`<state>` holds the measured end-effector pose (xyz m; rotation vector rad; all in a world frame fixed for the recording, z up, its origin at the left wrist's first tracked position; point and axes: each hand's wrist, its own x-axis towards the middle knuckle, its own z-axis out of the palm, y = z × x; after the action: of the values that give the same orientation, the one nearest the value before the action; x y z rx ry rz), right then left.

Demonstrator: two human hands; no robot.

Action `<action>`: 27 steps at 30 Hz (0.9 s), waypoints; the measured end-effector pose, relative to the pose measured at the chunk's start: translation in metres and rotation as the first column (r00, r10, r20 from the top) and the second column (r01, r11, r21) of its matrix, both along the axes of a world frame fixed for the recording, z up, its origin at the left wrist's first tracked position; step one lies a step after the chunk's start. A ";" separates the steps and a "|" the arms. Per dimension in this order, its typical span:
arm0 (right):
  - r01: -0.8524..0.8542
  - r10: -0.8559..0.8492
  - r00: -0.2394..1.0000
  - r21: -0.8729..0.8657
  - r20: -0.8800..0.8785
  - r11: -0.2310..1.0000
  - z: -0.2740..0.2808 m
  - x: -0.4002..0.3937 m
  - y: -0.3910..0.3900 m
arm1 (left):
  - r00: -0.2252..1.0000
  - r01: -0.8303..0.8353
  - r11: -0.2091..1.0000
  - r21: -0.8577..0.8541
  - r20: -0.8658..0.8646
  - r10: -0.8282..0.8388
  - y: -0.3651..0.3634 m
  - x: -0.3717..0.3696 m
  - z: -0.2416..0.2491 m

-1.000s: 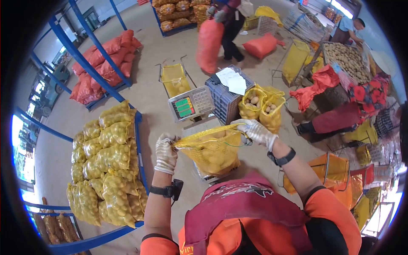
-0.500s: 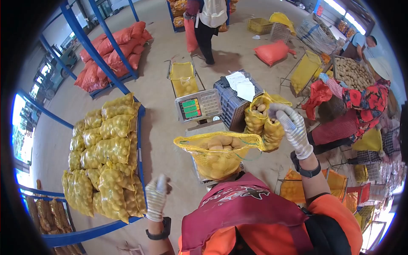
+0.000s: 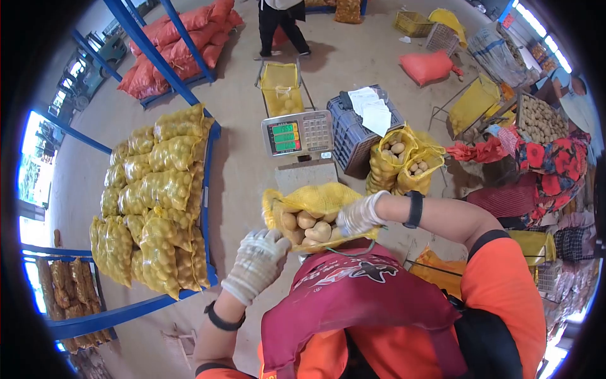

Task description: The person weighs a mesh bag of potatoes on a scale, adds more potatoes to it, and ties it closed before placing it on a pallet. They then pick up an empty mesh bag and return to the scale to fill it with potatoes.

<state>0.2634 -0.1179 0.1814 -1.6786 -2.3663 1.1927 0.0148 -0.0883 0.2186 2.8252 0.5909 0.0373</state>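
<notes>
Partly hidden, the right hand (image 3: 358,216) grips the potato sack (image 3: 314,210) rim; left hand (image 3: 257,262) loosely curled, apparently empty.

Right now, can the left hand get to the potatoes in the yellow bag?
Probably yes. The left hand is right beside the open yellow mesh bag, the potatoes lie bare at its mouth, and nothing sits between.

White-gloved hands (image 3: 259,262), orange sleeves

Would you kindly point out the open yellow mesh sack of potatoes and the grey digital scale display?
open yellow mesh sack of potatoes (image 3: 315,199), head view, folded upper mesh.
grey digital scale display (image 3: 298,132), head view, front panel.
</notes>
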 end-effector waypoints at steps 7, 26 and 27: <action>-0.051 0.060 0.987 0.064 -0.150 0.997 -0.044 -0.028 0.045 | 0.969 -0.178 0.959 -0.223 0.129 0.210 -0.005 0.002 0.046; 0.082 -0.078 0.997 0.197 -0.028 0.977 -0.127 -0.077 0.051 | 0.707 -0.693 0.640 -0.332 -0.136 0.694 0.072 0.035 -0.048; 0.078 -0.074 0.997 0.208 -0.025 0.975 -0.130 -0.072 0.060 | 0.684 -0.708 0.611 -0.354 -0.124 0.719 0.070 0.036 -0.048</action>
<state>0.1917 -0.0582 0.0509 -1.6667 -2.3007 0.9072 0.0509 -0.0181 0.1708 2.0366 1.5116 0.1015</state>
